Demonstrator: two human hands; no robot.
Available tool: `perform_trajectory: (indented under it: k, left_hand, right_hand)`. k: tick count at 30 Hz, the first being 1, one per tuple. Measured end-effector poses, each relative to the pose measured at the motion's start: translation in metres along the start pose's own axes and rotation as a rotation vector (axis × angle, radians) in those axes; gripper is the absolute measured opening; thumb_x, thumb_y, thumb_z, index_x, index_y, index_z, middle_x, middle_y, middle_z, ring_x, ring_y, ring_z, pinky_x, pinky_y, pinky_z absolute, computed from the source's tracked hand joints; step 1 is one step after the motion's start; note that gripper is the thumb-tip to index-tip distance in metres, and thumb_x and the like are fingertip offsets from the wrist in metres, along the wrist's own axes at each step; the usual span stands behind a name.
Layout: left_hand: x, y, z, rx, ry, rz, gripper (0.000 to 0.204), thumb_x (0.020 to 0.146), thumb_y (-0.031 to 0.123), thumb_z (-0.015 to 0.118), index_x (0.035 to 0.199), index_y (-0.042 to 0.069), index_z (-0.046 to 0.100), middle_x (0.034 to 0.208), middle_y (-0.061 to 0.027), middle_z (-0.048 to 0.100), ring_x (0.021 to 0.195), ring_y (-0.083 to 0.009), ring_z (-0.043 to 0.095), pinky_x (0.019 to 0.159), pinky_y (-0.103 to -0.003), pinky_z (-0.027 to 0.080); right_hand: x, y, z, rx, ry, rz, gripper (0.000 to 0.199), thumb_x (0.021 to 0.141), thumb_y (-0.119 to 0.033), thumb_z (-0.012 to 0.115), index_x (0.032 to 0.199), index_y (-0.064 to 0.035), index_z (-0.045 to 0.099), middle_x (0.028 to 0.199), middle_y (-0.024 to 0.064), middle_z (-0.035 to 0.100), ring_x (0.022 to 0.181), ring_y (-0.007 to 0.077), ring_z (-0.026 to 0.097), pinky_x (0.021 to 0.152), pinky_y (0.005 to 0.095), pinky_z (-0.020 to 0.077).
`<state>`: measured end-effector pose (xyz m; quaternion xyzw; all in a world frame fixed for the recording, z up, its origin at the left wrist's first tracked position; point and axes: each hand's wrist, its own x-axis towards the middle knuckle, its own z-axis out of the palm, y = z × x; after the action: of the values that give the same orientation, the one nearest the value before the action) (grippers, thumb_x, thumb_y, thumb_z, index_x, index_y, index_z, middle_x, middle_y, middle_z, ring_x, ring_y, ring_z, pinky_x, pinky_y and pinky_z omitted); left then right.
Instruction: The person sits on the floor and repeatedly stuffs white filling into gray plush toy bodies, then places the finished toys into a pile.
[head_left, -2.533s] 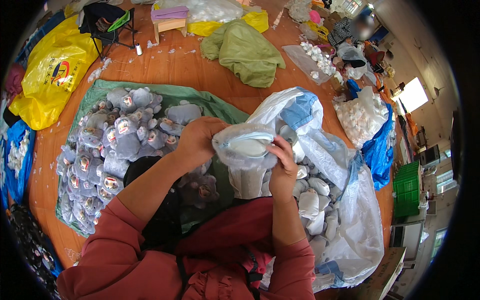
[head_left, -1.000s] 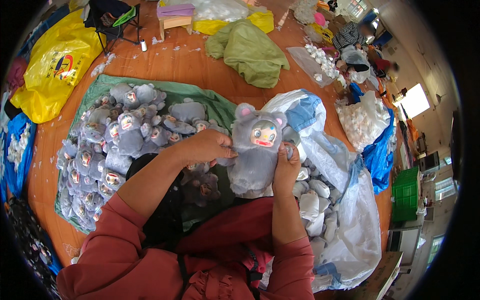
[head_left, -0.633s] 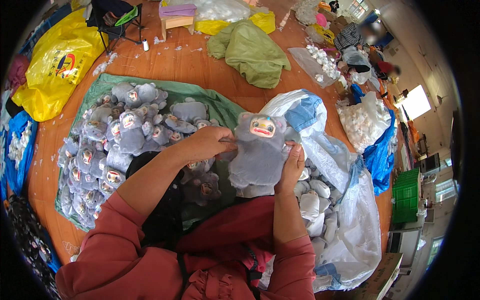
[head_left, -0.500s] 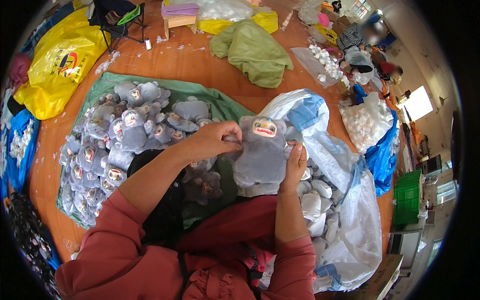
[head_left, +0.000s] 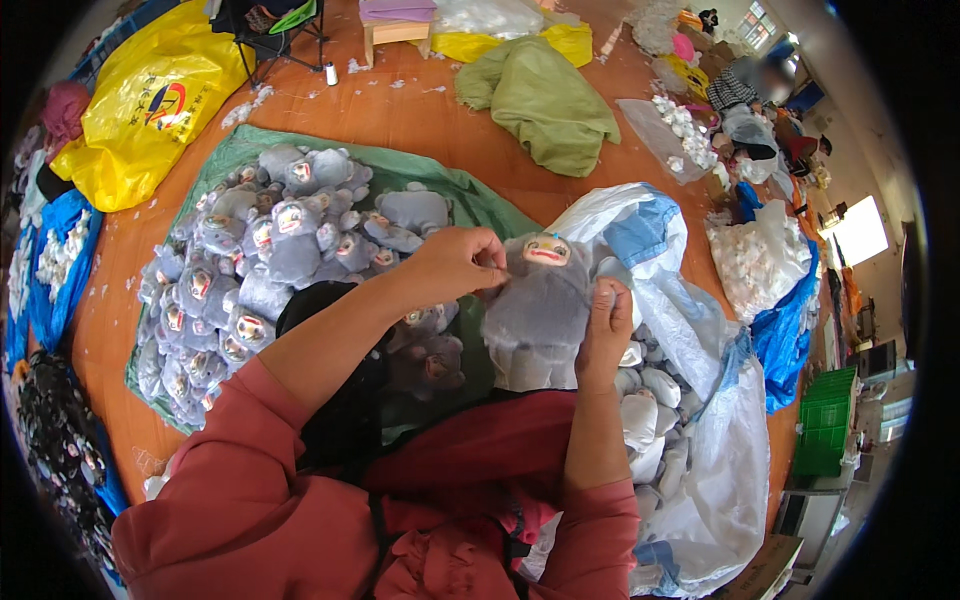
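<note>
A grey plush doll (head_left: 535,308) with a pale painted face is held upright in front of me, its face tipped back. My left hand (head_left: 462,268) is closed in a pinch at the doll's upper side, by one arm. On the opposite side, my right hand (head_left: 606,322) is closed with thumb and fingers pinching the doll's other arm or edge. Left of my hands lies a heap of similar plush dolls (head_left: 265,255) on a green sheet (head_left: 455,190). Beside my right forearm, a white woven sack (head_left: 725,440) holds several grey and white plush pieces (head_left: 650,420).
An olive cloth (head_left: 545,105) lies on the orange floor (head_left: 410,130) ahead. A yellow bag (head_left: 150,100) and a folding chair (head_left: 275,40) stand at the far left. To the right are a stuffed clear bag (head_left: 760,260), a green crate (head_left: 825,425) and other people.
My view has shifted, so the surroundings sit farther right. The doll's face has tipped farther back, and both hands still pinch its sides.
</note>
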<state>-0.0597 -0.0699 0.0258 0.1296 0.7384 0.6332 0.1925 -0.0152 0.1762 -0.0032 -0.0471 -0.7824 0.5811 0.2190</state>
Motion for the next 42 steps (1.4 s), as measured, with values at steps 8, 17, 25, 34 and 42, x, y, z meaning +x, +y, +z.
perform_trajectory:
  k: [8, 17, 25, 34, 42]
  left_hand:
    - [0.029, -0.016, -0.047, 0.393, 0.121, -0.028, 0.016, 0.079, 0.012, 0.071, 0.091, 0.003, 0.066, 0.076, -0.0033, 0.065, 0.067, -0.0107, 0.059, 0.060, -0.028, 0.048]
    - [0.026, -0.099, -0.116, 0.913, 0.205, 0.050, 0.021, 0.079, 0.024, 0.068, 0.093, 0.009, 0.067, 0.085, -0.0133, 0.069, 0.084, -0.0331, 0.067, 0.072, -0.044, 0.052]
    - [-0.021, -0.214, -0.178, 1.189, 0.099, -0.278, 0.037, 0.079, 0.028, 0.067, 0.114, 0.014, 0.069, 0.104, -0.0186, 0.068, 0.100, -0.0366, 0.064, 0.088, -0.048, 0.051]
    - [0.017, -0.086, -0.115, 0.975, -0.019, -0.101, 0.041, 0.084, 0.025, 0.067, 0.120, 0.008, 0.066, 0.102, -0.0184, 0.071, 0.094, -0.0335, 0.069, 0.083, -0.043, 0.054]
    - [-0.001, 0.036, 0.052, 0.915, -0.112, 0.462, 0.035, 0.084, 0.016, 0.069, 0.117, 0.007, 0.066, 0.102, -0.0137, 0.069, 0.094, -0.0326, 0.065, 0.082, -0.042, 0.051]
  right_hand:
    - [0.000, 0.017, 0.008, -0.057, -0.249, 0.141, 0.032, 0.098, -0.017, 0.063, 0.127, -0.0053, 0.056, 0.094, 0.0073, 0.065, 0.081, 0.0141, 0.058, 0.076, 0.0291, 0.0487]
    - [0.002, 0.013, 0.012, 0.060, -0.432, 0.181, 0.024, 0.097, -0.013, 0.061, 0.118, -0.0022, 0.062, 0.089, 0.0076, 0.068, 0.079, 0.0133, 0.062, 0.074, 0.0283, 0.0506]
    - [-0.006, 0.000, 0.008, 0.026, -0.481, 0.226, 0.020, 0.099, -0.012, 0.058, 0.114, -0.0012, 0.064, 0.088, 0.0085, 0.070, 0.080, 0.0128, 0.066, 0.072, 0.0270, 0.0520]
    - [-0.004, 0.007, 0.014, 0.101, -0.265, 0.037, 0.018, 0.099, -0.013, 0.058, 0.109, -0.0017, 0.067, 0.085, 0.0043, 0.069, 0.074, 0.0107, 0.063, 0.067, 0.0266, 0.0520]
    - [-0.011, -0.006, -0.016, 0.481, 0.157, 0.128, 0.015, 0.099, -0.008, 0.057, 0.111, -0.0029, 0.064, 0.081, 0.0018, 0.066, 0.068, 0.0063, 0.055, 0.063, 0.0218, 0.0457]
